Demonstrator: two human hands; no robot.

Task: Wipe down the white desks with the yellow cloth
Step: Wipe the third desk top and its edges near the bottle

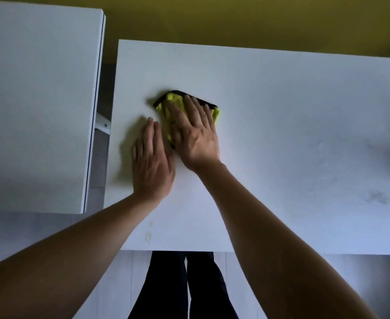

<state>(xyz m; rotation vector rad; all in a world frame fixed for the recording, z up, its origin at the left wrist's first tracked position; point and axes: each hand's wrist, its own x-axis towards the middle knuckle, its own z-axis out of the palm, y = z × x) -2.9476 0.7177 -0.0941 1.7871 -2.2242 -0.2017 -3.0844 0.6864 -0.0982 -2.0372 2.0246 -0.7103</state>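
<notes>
Right hand (pixel 196 134) (fingers flat, spread) hides most of yellow cloth (pixel 174 101) — left hand (pixel 151 162) blurred, fingers together

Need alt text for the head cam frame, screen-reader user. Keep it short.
Seen from above, a person's right hand presses a yellow cloth flat on a white desk, while the left hand lies flat on the desk beside it. A second white desk stands to the left across a narrow gap, with a yellow wall behind.
</notes>
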